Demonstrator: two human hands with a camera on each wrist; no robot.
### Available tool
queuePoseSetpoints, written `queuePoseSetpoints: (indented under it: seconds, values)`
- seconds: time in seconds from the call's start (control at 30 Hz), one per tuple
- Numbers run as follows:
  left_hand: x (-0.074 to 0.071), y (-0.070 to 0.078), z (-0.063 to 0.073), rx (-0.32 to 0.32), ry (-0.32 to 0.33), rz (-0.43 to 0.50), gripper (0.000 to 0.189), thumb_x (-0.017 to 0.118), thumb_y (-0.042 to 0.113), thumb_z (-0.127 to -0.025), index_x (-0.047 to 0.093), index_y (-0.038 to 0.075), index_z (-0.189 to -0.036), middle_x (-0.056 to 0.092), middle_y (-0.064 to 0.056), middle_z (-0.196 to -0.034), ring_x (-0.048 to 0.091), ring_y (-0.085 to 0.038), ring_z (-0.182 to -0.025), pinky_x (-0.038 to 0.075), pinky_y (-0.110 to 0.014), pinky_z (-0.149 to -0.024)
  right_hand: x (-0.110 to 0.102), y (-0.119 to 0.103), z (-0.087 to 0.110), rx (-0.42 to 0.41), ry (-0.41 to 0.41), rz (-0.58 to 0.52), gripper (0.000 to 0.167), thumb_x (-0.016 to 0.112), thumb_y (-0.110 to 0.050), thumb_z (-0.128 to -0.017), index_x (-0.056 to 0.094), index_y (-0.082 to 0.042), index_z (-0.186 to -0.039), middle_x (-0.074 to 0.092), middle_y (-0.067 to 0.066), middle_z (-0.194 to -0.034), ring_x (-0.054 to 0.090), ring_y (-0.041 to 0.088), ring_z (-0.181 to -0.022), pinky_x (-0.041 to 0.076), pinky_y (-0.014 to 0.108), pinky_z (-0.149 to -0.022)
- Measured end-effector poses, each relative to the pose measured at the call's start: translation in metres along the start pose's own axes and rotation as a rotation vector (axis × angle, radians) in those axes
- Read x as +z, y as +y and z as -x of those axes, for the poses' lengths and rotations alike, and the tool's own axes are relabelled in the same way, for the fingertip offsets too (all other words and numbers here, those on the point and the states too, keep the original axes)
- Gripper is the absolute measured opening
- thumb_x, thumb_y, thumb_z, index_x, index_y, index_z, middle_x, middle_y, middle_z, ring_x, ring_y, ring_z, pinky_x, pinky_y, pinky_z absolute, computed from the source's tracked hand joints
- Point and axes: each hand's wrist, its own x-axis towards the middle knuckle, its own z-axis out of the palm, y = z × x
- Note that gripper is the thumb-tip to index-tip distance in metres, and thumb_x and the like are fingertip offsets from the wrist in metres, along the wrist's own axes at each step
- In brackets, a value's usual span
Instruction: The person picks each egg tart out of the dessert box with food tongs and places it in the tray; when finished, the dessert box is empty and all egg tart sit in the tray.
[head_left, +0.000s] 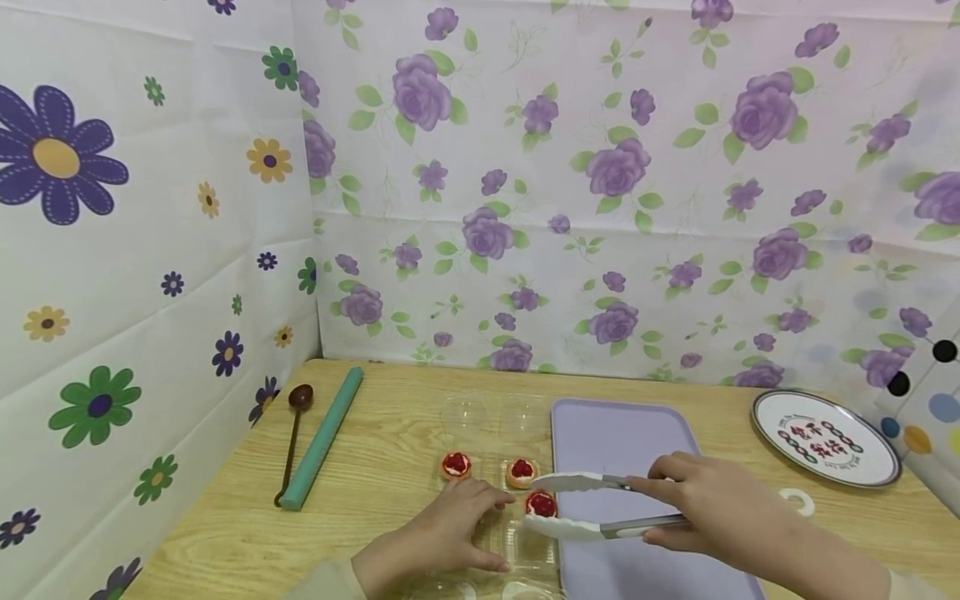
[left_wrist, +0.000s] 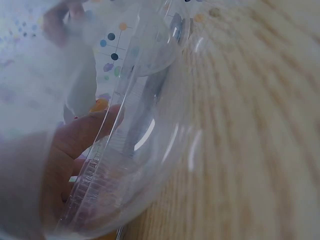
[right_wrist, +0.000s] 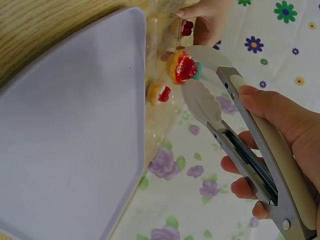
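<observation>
Step in hand, in my judgement: handling a berry tart (head_left: pixel 541 505) with tongs (head_left: pixel 577 482), just beside the left edge of the lilac tray (head_left: pixel 622 442). My right grip (head_left: pixel 723 508) is curled firmly round the tongs; their arms stand apart with the tart between the white ends. I cannot confirm whether both ends touch it, or whether it is lifted.

My left grip (head_left: pixel 450 521) lies left of the tray, fingers loosely spread at the clear container (head_left: pixel 531 554); how firmly it presses, I cannot tell.

The next move, I judge, calls for steady, even tong pressure low on the crust if the tart is to travel, or a clean release if it is to be set down. Uneven pressure could smear the topping.

Condition of tart: golden crust, white cream border, glossy red fruit, no visible damage. A second tart (head_left: pixel 521 472) and a third tart (head_left: pixel 456 465) are also left of the tray, both topped alike.
</observation>
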Motion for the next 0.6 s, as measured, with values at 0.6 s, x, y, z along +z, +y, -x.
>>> queuePoseSetpoints:
  seconds: [0.6]
  values:
    - [0.002, -0.001, 0.0, 0.007, 0.003, -0.002, 0.071, 0.076, 0.054, -0.074, 0.055, 0.018, -0.132, 0.061, 0.009, -0.112, 0.052, -0.009, -0.109, 0.037, -0.038, -0.106, -0.011, 0.022, 0.034, 0.116, 0.003, 0.013, 0.048, 0.076, -0.052, -0.074, 0.073, -0.019, -0.109, 0.058, -0.014, -0.087, 0.035, -0.013, -0.064, 0.036, 0.015, -0.049]
